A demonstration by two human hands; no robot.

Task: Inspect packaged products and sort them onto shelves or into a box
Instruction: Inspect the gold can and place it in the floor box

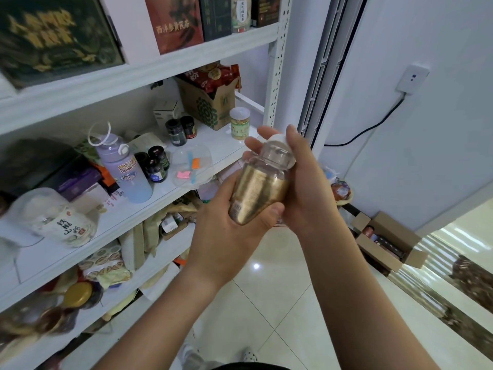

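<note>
Two bare hands share one gold-labelled plastic bottle with a clear domed cap [260,188], held in the air beside the white metal shelf unit [149,198]. Left hand [229,222] cups its base; right hand [301,182] wraps the cap end. Turning it slowly should bring the fine print round for reading.

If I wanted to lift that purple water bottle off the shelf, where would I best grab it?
Probably around the straight middle of the purple water bottle, coming from the open front of the shelf. It stands upright near the edge, and dark jars crowd its right side. The white loop on its lid would also serve from above.
</note>
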